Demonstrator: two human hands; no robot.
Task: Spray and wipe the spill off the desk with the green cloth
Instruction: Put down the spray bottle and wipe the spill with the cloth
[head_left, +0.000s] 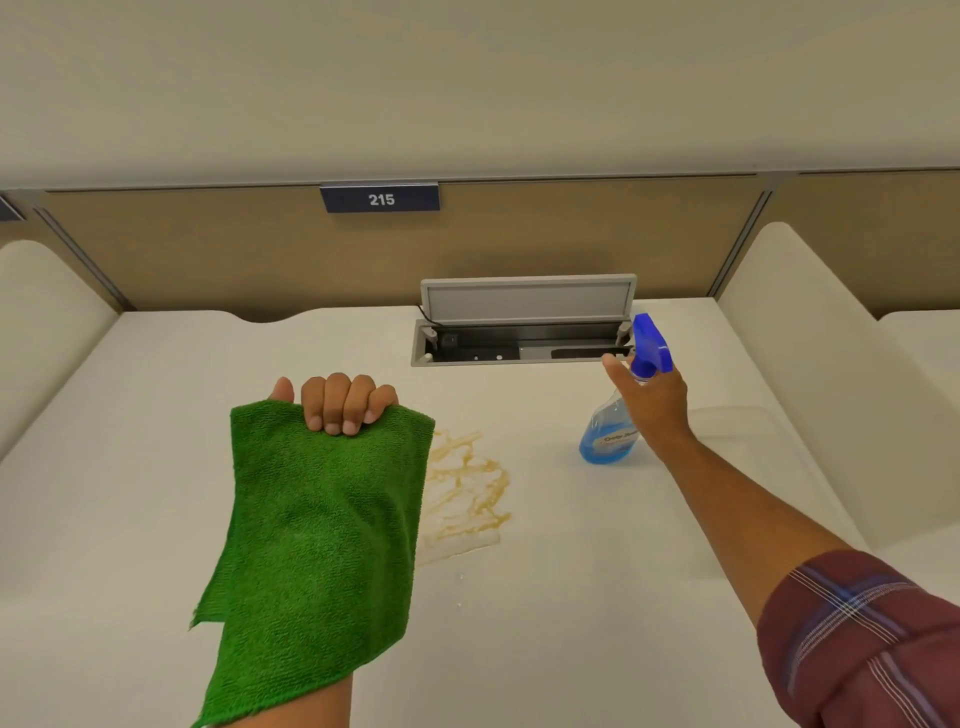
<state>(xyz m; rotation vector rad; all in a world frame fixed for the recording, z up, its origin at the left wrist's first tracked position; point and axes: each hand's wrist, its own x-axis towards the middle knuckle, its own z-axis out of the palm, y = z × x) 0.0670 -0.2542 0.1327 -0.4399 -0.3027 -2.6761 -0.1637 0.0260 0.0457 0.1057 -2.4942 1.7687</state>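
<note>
My left hand (340, 402) is raised above the white desk (571, 597), its fingers closed over the top edge of the green cloth (322, 545), which hangs down over my wrist and forearm. A yellowish-brown spill (470, 488) lies on the desk just right of the cloth, partly hidden by it. The spray bottle (608, 441), clear with blue liquid and a blue trigger head, stands to the right of the spill. My right hand (652, 400) is at the bottle's neck, with the thumb stretched out to the left; whether the fingers grip it is hidden.
An open cable hatch (524, 332) with its grey lid up sits in the desk behind the spill. A tan partition with a sign reading 215 (380, 199) closes the back. Cream side dividers (810, 395) stand left and right.
</note>
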